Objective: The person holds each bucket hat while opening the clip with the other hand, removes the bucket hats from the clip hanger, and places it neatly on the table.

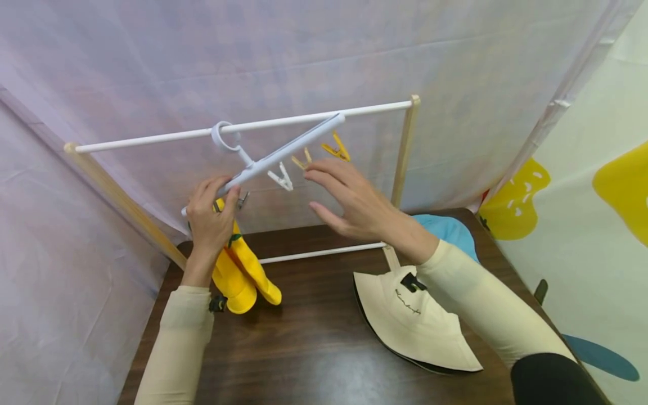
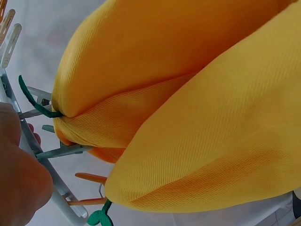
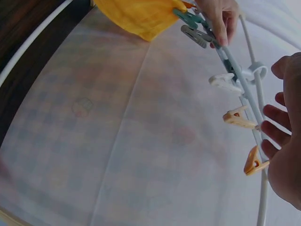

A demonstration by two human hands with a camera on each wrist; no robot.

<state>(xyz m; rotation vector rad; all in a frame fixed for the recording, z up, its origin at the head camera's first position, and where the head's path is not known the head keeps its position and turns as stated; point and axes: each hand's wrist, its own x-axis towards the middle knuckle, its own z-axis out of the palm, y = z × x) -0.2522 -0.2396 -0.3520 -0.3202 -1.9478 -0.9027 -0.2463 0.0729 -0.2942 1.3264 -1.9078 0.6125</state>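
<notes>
Left hand [image 1: 207,216] fingers clamp a pale-blue plastic hanger [image 1: 293,148], hooked round a white rail [image 1: 152,139]; right hand [image 1: 354,199] fingers are apart. Only the left wrist view clearly shows an orange plastic clip [image 2: 89,202], touching yellow ribbed cloth [image 2: 188,155].

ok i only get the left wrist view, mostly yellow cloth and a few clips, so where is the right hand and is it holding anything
Observer: The right hand is raised beside the far half of the hanger, close to the beige clip. Its fingers look loosely spread and it seems to hold nothing; I can't tell whether it touches the hanger.
Operator: and is the hanger hooked on anything, my view cuts off the top
Observer: In the head view its ring hook appears looped round the white rail.
</notes>
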